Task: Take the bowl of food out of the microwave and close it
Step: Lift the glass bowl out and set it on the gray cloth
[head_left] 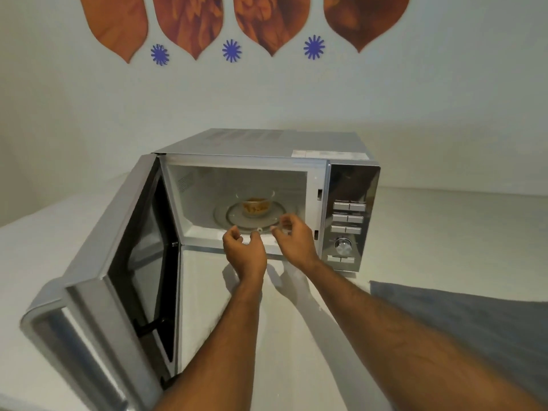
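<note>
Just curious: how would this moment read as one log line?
door: open | bowl: on turntable, untouched | left hand: open, at opening | right hand: open, at opening

A white counter (pixel 444 232) runs along the wall and carries a silver microwave (pixel 267 146), which stands toward the back with its rear near the wall. To the right of the microwave and nearer the camera, a grey cloth (pixel 474 321), perhaps a mat or towel, lies flat on the counter, well apart from the microwave's base. The microwave's door swings out over the counter on its left.
</note>
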A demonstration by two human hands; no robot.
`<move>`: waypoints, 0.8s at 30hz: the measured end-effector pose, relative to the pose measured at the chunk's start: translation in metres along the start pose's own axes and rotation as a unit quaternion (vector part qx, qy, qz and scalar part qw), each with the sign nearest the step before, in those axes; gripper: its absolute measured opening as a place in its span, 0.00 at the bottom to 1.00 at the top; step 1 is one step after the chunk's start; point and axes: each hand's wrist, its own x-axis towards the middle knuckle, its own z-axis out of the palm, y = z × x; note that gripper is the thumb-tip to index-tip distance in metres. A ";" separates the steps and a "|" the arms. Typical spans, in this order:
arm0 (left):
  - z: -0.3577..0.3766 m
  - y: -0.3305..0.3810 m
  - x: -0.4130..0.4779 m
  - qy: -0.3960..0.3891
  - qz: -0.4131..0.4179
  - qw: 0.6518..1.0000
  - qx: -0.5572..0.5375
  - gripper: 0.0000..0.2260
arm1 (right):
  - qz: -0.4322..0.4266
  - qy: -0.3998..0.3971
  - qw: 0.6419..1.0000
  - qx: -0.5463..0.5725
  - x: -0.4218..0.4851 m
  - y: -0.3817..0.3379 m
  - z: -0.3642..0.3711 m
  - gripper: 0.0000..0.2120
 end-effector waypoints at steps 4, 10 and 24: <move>0.026 0.002 0.025 -0.014 -0.014 1.000 -0.025 0.24 | 0.052 -0.014 0.997 0.050 0.033 0.004 0.009 0.19; 0.042 -0.004 0.064 -0.084 -0.005 0.995 -0.047 0.27 | 0.115 -0.034 0.990 0.069 0.076 0.007 0.023 0.08; 0.069 -0.004 0.112 -0.133 -0.069 0.988 -0.034 0.07 | 0.220 -0.072 0.959 0.162 0.129 -0.004 0.045 0.21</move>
